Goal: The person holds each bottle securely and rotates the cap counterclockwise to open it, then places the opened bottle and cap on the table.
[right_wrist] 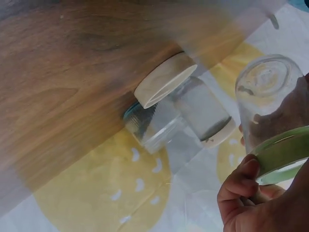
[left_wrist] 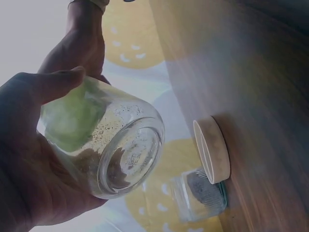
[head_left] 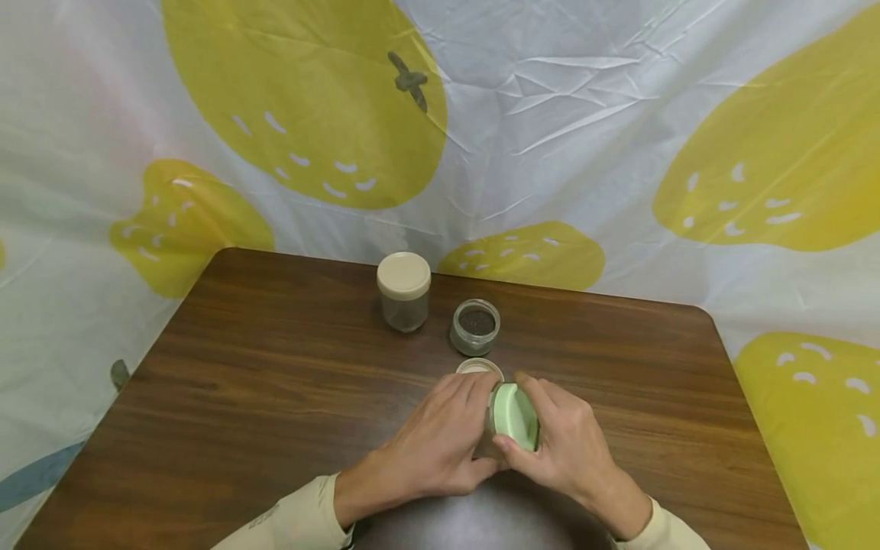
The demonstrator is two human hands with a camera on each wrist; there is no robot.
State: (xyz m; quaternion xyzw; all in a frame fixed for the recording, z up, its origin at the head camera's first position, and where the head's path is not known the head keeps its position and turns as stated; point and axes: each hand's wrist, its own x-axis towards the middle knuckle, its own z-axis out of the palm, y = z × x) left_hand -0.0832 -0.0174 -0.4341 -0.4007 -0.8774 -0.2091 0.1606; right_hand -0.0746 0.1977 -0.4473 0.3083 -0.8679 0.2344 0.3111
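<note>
A clear glass jar [left_wrist: 128,145] is tilted between the two hands, its thick base showing in both wrist views. Small dark specks cling to its inside. My left hand [head_left: 447,435] grips the jar's body, with the thumb on one side and the fingers on the other. At the jar's mouth is a pale green lid [head_left: 514,416] with a raised bar across its top. My right hand [head_left: 571,435] holds this lid by its edge, thumb and fingers on opposite sides. Just beyond the hands, a cream lid [head_left: 479,366] lies on the table with its hollow side up.
Past the cream lid stands a small lidless glass jar [head_left: 474,341] with dark contents. To its left is a taller jar [head_left: 406,312] topped by a cream lid. The brown wooden table [head_left: 275,367] meets a lemon-print cloth [head_left: 481,153] at its back edge.
</note>
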